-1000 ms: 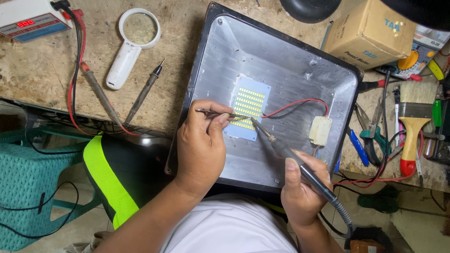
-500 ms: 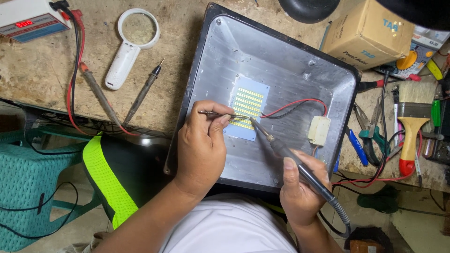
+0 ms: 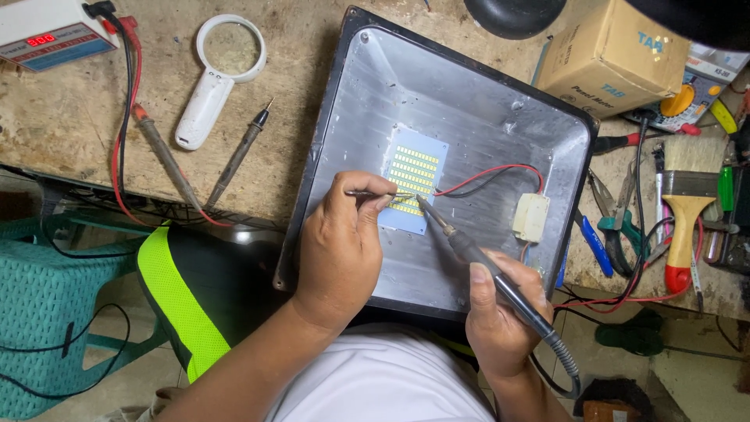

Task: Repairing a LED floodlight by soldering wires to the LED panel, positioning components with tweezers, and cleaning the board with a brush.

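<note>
Both grips are clenched: left hand [image 3: 340,250] pinching thin metal tweezers [image 3: 373,193], right hand [image 3: 496,312] slanting a dark soldering iron [image 3: 469,252] far-left onto the white rectangular LED board [image 3: 414,178].

I am looking down at a worn wooden workbench [image 3: 328,47] that is carrying a metal floodlight housing [image 3: 469,133]. Left of the housing, a white magnifying glass [image 3: 215,78] and two test probes [image 3: 238,152] are lying; farther left, a white meter box [image 3: 47,31] is sitting. Right of the housing, a cardboard box [image 3: 617,55], a paintbrush [image 3: 687,195] and pliers [image 3: 617,227] are resting.
</note>
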